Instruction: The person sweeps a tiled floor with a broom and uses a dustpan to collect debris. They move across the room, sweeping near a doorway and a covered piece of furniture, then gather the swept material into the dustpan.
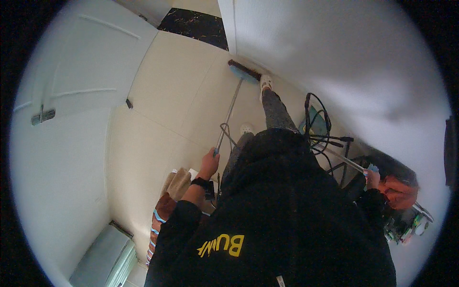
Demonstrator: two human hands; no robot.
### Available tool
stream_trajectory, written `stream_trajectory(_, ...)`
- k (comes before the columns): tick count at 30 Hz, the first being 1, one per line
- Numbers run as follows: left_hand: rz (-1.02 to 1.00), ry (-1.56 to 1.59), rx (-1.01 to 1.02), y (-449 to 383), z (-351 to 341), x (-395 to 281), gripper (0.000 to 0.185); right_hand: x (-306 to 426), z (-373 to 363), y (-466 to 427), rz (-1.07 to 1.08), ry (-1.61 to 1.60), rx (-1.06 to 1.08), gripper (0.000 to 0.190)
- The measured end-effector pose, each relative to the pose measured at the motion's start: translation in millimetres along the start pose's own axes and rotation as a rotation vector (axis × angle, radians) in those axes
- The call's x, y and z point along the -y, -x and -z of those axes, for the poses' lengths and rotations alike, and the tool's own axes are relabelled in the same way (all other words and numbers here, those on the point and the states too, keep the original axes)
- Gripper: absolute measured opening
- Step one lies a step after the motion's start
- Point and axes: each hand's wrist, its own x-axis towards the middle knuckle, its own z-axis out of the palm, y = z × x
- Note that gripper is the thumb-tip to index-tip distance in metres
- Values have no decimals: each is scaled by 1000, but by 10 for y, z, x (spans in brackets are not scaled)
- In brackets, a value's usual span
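My left hand [209, 164] is closed around the grip end of a broom's metal handle [231, 107]. The broom head [244, 72], light blue with dark bristles, lies on the tiled floor near the base of the wall, beside my front shoe [266, 83]. On the other side, my right hand [373, 178] grips the upper end of a long-handled dustpan's pole [344, 158]. The green pan [318, 123] is down by the wall, partly hidden behind loops of black cable [325, 107].
A white door [82, 53] with a lever handle [43, 116] stands at left, near a small doorstop [129, 103]. Dark marbled threshold [195, 27] crosses the doorway. Striped fabric [155, 222] hangs by my left arm; orange cloth [398, 192] is beyond my right hand.
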Motion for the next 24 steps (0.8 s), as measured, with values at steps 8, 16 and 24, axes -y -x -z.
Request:
stream_trajectory(8, 238, 179, 219, 1356, -105, 381, 44, 90, 13, 81, -264, -314, 116, 26)
stream_trajectory(16, 236, 388, 45, 471, -915, -134, 50, 83, 137, 119, -391, -588, 260, 10)
stream_trajectory(24, 521, 855, -88, -108, -778, -795, 53, 169, 126, 213, -412, -349, 198, 20)
